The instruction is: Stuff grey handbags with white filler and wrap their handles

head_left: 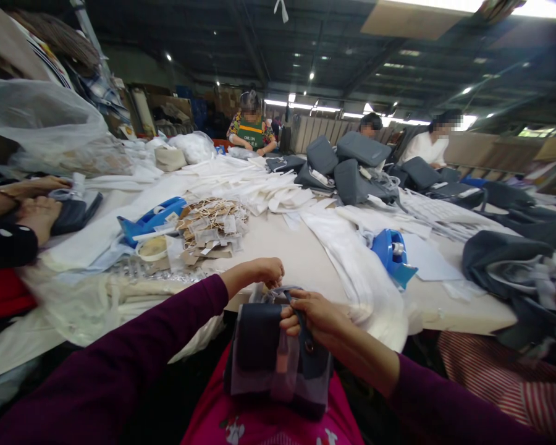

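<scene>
A dark navy garment point(259, 337) with a pale lining lies folded in my lap at the table's near edge. My left hand point(265, 272) is closed in a pinch at the garment's top edge, on something small I cannot make out. My right hand point(315, 314) grips the garment's upper right part, with the thumb over a dark strap. Both my sleeves are deep purple.
A pile of paper tags point(212, 227), blue tagging guns point(154, 217) point(393, 252) and white cloth point(356, 272) cover the beige table point(296, 253). Grey garments point(352, 167) are heaped at the back. A neighbour's hands point(37, 213) work at the left; other people sit across.
</scene>
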A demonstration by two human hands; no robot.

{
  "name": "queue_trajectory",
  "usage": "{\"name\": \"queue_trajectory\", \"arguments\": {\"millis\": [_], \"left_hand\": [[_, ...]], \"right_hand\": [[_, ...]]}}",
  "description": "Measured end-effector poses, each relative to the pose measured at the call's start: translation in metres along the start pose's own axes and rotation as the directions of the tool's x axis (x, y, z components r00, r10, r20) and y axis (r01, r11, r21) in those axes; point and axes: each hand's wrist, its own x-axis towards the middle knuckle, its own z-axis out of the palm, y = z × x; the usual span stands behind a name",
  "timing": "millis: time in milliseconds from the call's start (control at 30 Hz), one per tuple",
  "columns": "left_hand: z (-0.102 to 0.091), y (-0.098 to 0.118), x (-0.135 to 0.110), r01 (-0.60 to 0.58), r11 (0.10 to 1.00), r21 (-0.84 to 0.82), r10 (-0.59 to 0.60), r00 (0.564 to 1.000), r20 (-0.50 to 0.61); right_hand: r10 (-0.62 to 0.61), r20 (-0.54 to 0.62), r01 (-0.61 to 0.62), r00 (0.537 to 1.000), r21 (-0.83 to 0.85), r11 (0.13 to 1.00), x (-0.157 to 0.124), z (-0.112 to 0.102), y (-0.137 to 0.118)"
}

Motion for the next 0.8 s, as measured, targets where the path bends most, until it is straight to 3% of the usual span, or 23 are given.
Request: {"name": "queue_trajectory", "arguments": {"millis": [200, 433, 667, 800], "left_hand": [[0.005, 0.005, -0.005, 0.01, 1.0, 0.011, -0.009, 0.998, -0.066], [0.024, -0.002, -0.004, -0.083, 0.986, -0.145, 0.036, 0.954, -0.298], [0.021, -0.009, -0.002, -0.23, 0.934, -0.274, 0.149, 0.946, -0.288], [0.017, -0.014, 0.003, -0.347, 0.867, -0.357, 0.204, 0.902, -0.38]], "right_hand": [[0.0, 0.007, -0.001, 1.0, 0.162, 0.987, 0.0, 0.002, 0.0], [-0.003, -0.04, 0.01, 0.999, 0.164, 0.986, -0.008, 0.004, 0.003], [-0.145, -0.053, 0.152, 0.988, 0.149, 0.977, -0.019, 0.0, 0.017], [-0.243, 0.091, 0.219, 0.966, 0.221, 0.95, -0.028, -0.013, 0.021]]}}
